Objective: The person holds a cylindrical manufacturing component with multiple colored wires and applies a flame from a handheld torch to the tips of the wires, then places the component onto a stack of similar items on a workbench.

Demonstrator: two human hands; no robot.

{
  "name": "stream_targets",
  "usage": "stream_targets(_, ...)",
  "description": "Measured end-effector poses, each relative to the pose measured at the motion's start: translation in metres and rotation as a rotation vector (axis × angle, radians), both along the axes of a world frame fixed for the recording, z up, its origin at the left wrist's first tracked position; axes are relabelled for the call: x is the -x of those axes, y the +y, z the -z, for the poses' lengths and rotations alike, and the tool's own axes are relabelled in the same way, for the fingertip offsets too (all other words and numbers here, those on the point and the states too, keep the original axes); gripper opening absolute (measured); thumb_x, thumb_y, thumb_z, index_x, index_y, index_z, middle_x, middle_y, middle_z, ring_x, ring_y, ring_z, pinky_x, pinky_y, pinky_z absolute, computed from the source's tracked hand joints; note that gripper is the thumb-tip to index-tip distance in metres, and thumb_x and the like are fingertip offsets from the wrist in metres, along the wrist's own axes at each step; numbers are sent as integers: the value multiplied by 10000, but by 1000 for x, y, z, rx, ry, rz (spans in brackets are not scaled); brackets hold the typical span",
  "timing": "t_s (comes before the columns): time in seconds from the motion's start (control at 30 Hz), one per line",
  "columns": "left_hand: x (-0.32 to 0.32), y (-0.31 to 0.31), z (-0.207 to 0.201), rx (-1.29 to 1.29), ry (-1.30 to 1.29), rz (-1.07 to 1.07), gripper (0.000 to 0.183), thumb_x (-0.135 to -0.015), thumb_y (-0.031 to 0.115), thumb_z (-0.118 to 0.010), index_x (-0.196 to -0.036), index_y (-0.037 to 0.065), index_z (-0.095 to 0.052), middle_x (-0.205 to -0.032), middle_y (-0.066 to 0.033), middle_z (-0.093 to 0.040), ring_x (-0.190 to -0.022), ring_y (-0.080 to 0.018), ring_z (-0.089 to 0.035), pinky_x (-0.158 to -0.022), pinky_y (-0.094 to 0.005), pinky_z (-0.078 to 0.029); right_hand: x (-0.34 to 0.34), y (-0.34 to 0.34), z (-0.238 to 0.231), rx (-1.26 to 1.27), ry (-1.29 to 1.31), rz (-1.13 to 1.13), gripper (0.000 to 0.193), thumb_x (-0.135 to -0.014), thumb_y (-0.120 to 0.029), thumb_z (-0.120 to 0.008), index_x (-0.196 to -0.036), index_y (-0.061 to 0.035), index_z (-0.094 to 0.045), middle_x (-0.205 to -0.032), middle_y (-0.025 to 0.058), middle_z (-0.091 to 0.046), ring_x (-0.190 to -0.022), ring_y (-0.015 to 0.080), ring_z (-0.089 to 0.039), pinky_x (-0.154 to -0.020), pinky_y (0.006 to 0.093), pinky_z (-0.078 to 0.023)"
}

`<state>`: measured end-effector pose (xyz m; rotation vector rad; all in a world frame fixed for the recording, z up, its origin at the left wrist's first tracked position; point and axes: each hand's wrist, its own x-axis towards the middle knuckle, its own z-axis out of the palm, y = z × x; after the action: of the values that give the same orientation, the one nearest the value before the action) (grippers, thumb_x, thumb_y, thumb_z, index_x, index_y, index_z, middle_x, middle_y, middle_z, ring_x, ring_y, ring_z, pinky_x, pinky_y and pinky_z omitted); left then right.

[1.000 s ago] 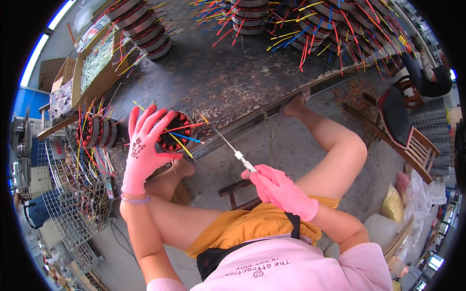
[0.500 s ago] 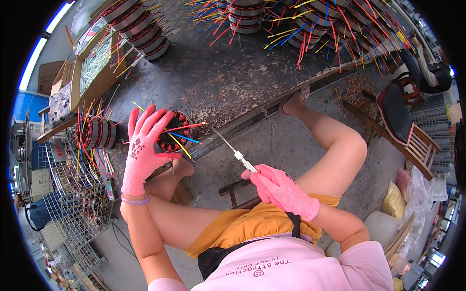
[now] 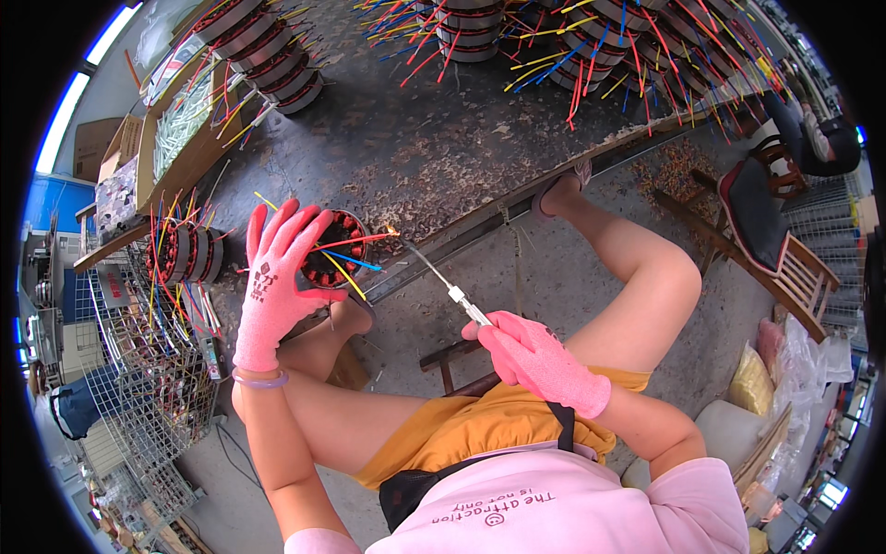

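My left hand (image 3: 279,277), in a pink glove, grips a wire-wound motor stator (image 3: 323,270) at the table's near edge, fingers along its left side and thumb below. Red, blue and yellow wires stick out of it to the right. My right hand (image 3: 535,358), also gloved, is closed on a slim torch-like tool (image 3: 454,294) with a pale handle and thin metal neck. The neck's tip is close to the end of the red wires (image 3: 374,237), where a small orange flame (image 3: 392,231) glows. The glove hides part of the stator.
Stacked stators (image 3: 263,60) with bristling wires stand at the far side, and a shorter stack (image 3: 185,252) lies at the left. A wooden box (image 3: 175,138) holds pale thin tubes. A wire-mesh rack (image 3: 138,369) is on my left, a wooden chair (image 3: 761,231) on the right.
The flame at the red wires' end looks larger and brighter. Both hands keep nearly the same place and the same hold.
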<state>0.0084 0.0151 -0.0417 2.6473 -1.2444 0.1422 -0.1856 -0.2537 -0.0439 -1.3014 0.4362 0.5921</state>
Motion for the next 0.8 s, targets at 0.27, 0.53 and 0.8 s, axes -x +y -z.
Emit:
stream_targets(0.27, -3, -1, -3, -13, 13, 21, 952, -506, 329, -862, -1384, 127, -552, -1400, -93, -543, -1386, -333, -414, -1203, -563, -195, 1, -2, -1, 16, 0, -16, 310, -1046, -265, -482, -1156, 0, -601, -676, -20, -468, -564, 52, -420, -532, 243, -374)
stream_targets(0.53, -3, -1, -1, -23, 11, 16, 952, -511, 328, -861, -1387, 125, -549, -1408, -92, -539, -1391, -335, -408, -1204, -561, -193, 3, -2, 0, 36, -45, -30, 306, -1048, -258, -475, -1151, 2, -601, -676, -20, -472, -559, 55, -421, -531, 244, -374)
stream_targets(0.8, -3, -1, -1, -17, 12, 14, 951, -518, 335, -858, -1392, 127, -548, -1412, -91, -540, -1394, -336, -405, -1204, -560, -196, 5, -2, 7, -3, -15, -1, 315, -1048, -260, -472, -1165, 2, -602, -685, -25, -472, -565, 54, -418, -531, 243, -379)
